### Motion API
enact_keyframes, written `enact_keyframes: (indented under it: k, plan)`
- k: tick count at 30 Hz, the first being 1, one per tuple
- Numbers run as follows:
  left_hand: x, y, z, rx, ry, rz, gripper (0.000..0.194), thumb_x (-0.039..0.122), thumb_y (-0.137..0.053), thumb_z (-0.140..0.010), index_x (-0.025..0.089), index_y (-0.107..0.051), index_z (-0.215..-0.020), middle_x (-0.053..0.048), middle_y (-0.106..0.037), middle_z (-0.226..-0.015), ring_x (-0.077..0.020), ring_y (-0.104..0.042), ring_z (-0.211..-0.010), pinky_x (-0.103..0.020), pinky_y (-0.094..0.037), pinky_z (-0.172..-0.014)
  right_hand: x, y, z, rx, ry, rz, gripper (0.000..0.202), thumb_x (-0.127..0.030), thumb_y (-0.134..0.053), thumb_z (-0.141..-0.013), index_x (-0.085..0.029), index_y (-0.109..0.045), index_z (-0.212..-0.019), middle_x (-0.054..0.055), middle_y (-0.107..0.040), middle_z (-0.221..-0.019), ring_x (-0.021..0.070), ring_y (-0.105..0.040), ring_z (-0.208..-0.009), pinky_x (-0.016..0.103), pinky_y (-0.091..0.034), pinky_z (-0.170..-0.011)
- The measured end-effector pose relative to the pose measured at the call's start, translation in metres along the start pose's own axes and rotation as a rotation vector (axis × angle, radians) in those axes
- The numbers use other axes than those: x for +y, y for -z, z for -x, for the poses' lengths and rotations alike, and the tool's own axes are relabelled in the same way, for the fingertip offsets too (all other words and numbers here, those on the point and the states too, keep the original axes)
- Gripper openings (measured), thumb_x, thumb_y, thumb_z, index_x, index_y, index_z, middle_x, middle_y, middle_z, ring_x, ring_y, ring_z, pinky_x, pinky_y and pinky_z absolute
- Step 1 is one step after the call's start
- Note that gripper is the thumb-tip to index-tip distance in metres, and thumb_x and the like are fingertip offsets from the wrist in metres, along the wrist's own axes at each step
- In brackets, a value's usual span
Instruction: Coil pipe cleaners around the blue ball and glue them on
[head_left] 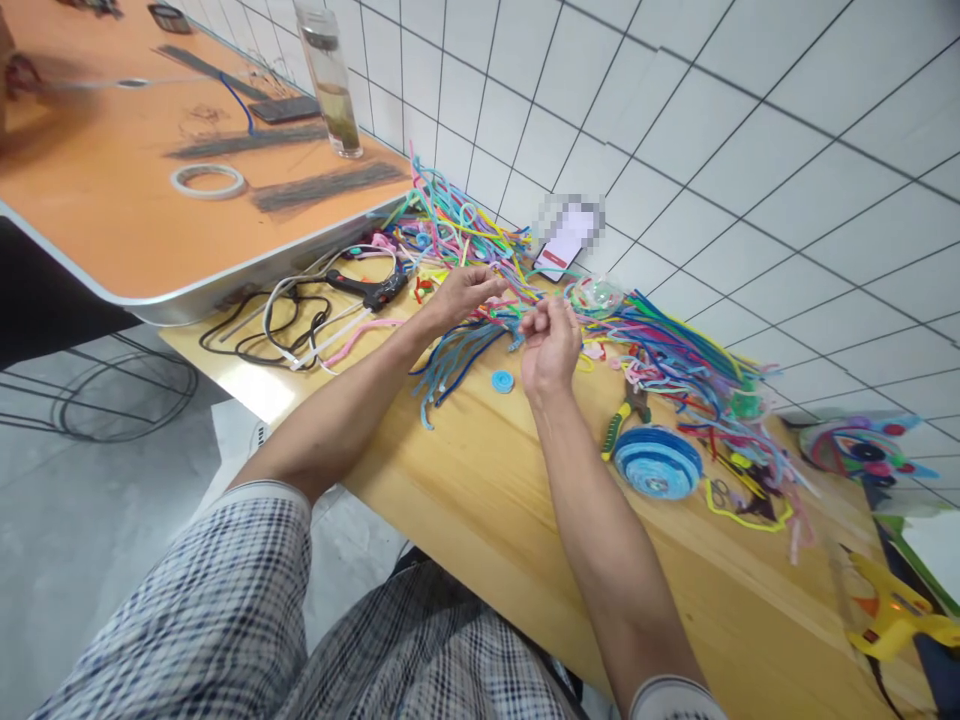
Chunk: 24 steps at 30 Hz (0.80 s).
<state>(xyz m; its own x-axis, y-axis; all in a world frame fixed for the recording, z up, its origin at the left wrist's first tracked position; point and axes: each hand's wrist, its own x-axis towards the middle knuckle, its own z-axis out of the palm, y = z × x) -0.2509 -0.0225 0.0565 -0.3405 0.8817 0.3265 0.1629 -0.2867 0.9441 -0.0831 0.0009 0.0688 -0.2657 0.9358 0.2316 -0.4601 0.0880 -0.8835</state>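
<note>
My left hand (pixel 466 297) is over the near side of a pile of coloured pipe cleaners (pixel 480 225), its fingers stretched towards the right. A short way off, my right hand (pixel 553 350) is turned partly palm up with its fingers curled in; anything between them is too small to make out. The hands are apart. Below the left hand lies a bundle of blue pipe cleaners (pixel 450 365). A small light-blue coiled disc (pixel 502 381) rests on the wooden table between my forearms. Farther right sits a large blue coil (pixel 658 463) beside green-handled pliers (pixel 621 420).
A black glue gun (pixel 371 290) with cables lies left on the wooden table (pixel 465 480); a yellow glue gun (pixel 892 605) is at far right. A phone (pixel 564 240) leans on the tiled wall. The orange table (pixel 97 200) holds a tape roll (pixel 208 181) and glass bottle (pixel 334 90).
</note>
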Motion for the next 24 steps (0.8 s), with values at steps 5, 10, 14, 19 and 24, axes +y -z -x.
enact_keyframes:
  k: [5, 10, 14, 19, 24]
  plan:
    - [0.015, -0.007, 0.002, 0.07, 0.129, 0.386, 0.035, 0.041, -0.086, -0.092, 0.019, -0.06, -0.085, 0.008, -0.052, -0.066, -0.0066, -0.05, -0.058, -0.019, -0.048, -0.063, -0.005, 0.015, -0.016, 0.029, -0.056, -0.006, 0.041, -0.062, -0.076, -0.094, -0.026, -0.059, -0.082, -0.01, -0.042, -0.063, 0.01, -0.06, -0.061, 0.022, -0.055, -0.062]
    - [0.008, 0.001, -0.003, 0.172, 0.102, 0.411, 0.032, 0.036, -0.086, -0.096, 0.02, -0.06, -0.087, 0.008, -0.052, -0.063, -0.0058, -0.056, -0.056, -0.015, -0.045, -0.056, -0.001, 0.027, -0.015, -0.035, -0.149, 0.034, 0.039, -0.06, -0.083, -0.089, -0.025, -0.068, -0.097, -0.003, -0.072, -0.088, 0.0145, -0.076, -0.09, 0.027, -0.064, -0.078]
    - [-0.008, 0.021, -0.011, 0.335, 0.066, 0.363, 0.032, 0.039, -0.084, -0.097, 0.022, -0.06, -0.087, 0.004, -0.068, -0.075, -0.0061, -0.059, -0.06, -0.016, -0.044, -0.053, -0.007, 0.041, -0.006, -0.023, -0.178, 0.143, 0.041, -0.055, -0.09, -0.08, -0.024, -0.073, -0.102, -0.001, -0.078, -0.1, 0.0136, -0.076, -0.093, 0.023, -0.062, -0.074]
    - [-0.015, 0.042, -0.016, 0.492, -0.044, 0.198, 0.043, 0.058, -0.086, -0.088, 0.023, -0.064, -0.099, -0.001, -0.077, -0.095, -0.0114, -0.069, -0.074, -0.023, -0.046, -0.06, -0.037, 0.064, 0.028, -0.17, -0.117, 0.351, 0.036, -0.054, -0.086, -0.084, -0.023, -0.079, -0.102, 0.001, -0.08, -0.098, 0.0137, -0.073, -0.086, 0.024, -0.058, -0.071]
    - [-0.007, 0.049, -0.014, 0.51, -0.085, 0.033, 0.068, 0.087, -0.077, -0.08, 0.026, -0.064, -0.109, -0.001, -0.076, -0.098, -0.0205, -0.072, -0.107, -0.031, -0.051, -0.079, -0.069, 0.088, 0.086, -0.344, -0.087, 0.575, 0.025, -0.05, -0.079, -0.094, -0.026, -0.08, -0.102, 0.003, -0.081, -0.097, 0.0187, -0.074, -0.09, 0.032, -0.059, -0.082]
